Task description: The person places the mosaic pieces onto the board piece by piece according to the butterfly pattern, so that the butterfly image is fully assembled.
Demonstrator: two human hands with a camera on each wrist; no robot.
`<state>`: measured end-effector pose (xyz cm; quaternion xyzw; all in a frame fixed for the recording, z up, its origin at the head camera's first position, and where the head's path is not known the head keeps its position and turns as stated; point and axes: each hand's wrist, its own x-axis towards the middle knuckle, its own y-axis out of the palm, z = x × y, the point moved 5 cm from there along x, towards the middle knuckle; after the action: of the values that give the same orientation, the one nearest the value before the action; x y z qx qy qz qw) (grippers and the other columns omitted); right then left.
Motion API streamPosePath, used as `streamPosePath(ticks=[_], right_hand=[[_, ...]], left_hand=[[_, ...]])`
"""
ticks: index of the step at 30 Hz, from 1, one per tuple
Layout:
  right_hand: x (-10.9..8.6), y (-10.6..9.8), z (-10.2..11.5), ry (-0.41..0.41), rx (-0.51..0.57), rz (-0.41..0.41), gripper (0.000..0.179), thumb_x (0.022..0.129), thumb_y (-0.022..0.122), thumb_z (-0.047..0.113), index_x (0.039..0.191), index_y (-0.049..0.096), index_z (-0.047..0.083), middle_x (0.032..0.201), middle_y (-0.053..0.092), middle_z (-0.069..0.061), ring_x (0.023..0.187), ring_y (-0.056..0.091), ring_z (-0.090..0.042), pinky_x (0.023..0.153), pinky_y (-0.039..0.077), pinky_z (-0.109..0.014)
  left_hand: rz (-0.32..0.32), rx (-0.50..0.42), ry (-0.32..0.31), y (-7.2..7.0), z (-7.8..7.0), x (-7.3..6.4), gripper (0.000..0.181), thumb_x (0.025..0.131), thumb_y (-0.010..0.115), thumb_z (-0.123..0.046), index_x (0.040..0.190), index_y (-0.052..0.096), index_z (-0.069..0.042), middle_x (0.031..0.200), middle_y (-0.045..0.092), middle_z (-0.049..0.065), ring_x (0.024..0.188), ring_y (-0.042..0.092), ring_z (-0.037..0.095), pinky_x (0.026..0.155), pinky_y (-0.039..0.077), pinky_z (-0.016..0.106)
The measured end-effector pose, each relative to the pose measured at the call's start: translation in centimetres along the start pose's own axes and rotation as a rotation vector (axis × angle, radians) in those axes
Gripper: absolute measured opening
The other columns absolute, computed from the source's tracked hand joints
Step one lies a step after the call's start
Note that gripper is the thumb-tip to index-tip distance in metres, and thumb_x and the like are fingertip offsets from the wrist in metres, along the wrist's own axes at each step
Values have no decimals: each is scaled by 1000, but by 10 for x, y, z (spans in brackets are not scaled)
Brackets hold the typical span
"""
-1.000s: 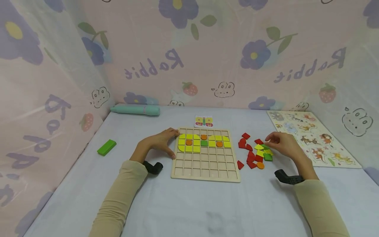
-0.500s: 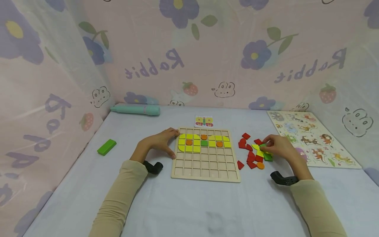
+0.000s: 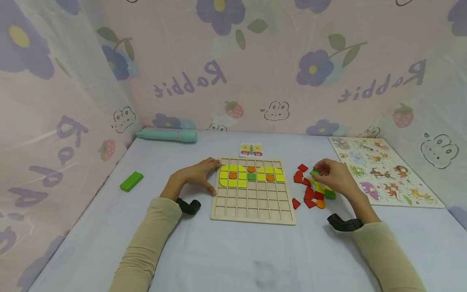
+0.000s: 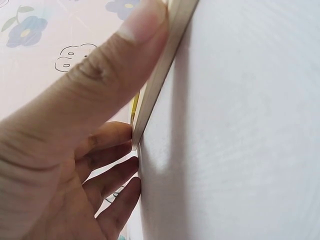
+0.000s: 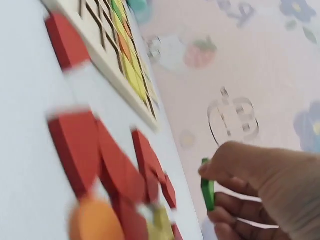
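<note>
In the head view, a wooden grid board (image 3: 255, 219) carries yellow tiles (image 3: 232, 183), some with rounded corners, plus orange discs (image 3: 270, 177) and a green square tile (image 3: 251, 176). My left hand (image 3: 198, 174) lies along the board's left side, thumb and fingertips at its edge; the left wrist view shows the thumb (image 4: 95, 70) stretched along that edge. Between thumb and fingers, my right hand (image 3: 337, 177) pinches a green tile (image 5: 207, 186), raised over a loose pile of red tiles (image 3: 308, 192), yellow tiles, a green block (image 3: 330, 194) and an orange disc (image 3: 320, 204).
Behind the board lies a small pattern card (image 3: 251, 150) with a butterfly design. An animal picture board (image 3: 386, 172) stands right of the pile. Farther left are a green block (image 3: 131, 181) and a teal tube-shaped case (image 3: 168, 135). Printed curtains enclose the white table.
My right hand has reached into the pile, picked up a green tile and shifted left and slightly up with it. The left hand stays at the board's edge.
</note>
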<state>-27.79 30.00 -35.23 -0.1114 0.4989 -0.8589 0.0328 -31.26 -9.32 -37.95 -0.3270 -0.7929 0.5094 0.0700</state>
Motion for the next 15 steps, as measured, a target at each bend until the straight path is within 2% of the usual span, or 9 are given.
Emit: streamPosePath(ticks=[3,6,11,15], right_hand=[[3,15,26,-137,37,-3,24,79,74,13,97,63,2,89,65,-9,80,59,-23,71,52,-34],[6,33,52,-260,85,31,21,77,75,10,94,65,5,88,65,-4,78,59,-19,69,51,-33],[12,61,91,-370,154,122,19,76,76,10,93,66,8,89,64,0,79,58,-15,72,52,-31],[16,79,113,-452,179,154,17,77,75,10,91,67,7,90,64,0,79,58,-14,73,53,-28]], left_hand=[[0,-4,-5,0,1,0,100,63,85,-39,143,33,-8,150,26,8,140,20,25,113,20,42],[3,-9,-3,0,1,0,99,64,85,-39,143,34,-9,149,26,8,139,20,25,113,20,42],[3,-15,-3,1,2,0,99,63,85,-39,143,34,-9,149,26,8,139,20,24,113,20,42],[6,-16,-8,1,2,1,100,63,85,-40,143,33,-10,150,25,7,140,19,24,114,19,41]])
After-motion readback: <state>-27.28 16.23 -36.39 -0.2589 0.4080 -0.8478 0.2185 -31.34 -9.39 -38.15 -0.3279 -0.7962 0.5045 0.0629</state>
